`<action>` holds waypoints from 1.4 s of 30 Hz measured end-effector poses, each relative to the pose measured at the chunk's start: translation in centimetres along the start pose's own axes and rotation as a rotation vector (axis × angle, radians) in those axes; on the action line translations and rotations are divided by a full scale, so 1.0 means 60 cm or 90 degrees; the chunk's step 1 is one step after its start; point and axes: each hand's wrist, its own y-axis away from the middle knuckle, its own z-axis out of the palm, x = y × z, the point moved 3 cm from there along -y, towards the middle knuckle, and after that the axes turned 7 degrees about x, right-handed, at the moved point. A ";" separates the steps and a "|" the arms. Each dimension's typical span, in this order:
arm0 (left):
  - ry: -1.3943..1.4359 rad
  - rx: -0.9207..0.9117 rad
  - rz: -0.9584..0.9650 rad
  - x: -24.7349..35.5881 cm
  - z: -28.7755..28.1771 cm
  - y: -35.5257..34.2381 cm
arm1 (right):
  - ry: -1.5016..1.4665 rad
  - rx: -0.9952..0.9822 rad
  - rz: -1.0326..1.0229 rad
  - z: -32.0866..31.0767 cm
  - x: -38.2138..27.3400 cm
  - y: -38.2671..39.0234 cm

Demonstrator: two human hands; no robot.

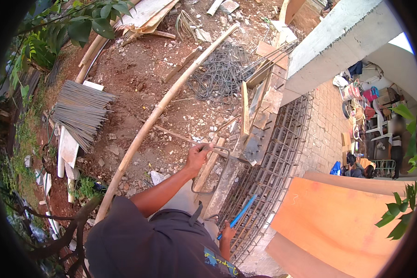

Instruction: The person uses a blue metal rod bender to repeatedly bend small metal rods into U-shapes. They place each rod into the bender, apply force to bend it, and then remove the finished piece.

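Note:
My left hand (198, 156) is raised over the near end of a wooden bending bench (269, 104) and closed around a bent steel stirrup (211, 192). The stirrup is thin dark rod shaped into a partial rectangle, its lower side hanging near my waist. Lower and to the right, my right hand (227, 233) grips a long blue bar (243, 211), which slants up and away over a rebar cage (282, 153). The bar's far end is apart from the stirrup. Upright metal pins and a dark plate (252, 147) sit on the bench.
A stack of cut rods (83, 111) lies at left, and a long bamboo pole (164, 103) crosses the rubble. Bent stirrups (221, 72) lie heaped beyond. A concrete column (331, 44) and orange board (331, 217) flank the right; a person (396, 153) stands far right.

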 end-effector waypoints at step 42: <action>0.736 -1.076 0.623 0.406 0.401 0.697 | 0.302 -0.151 -0.168 -0.135 -0.013 -0.024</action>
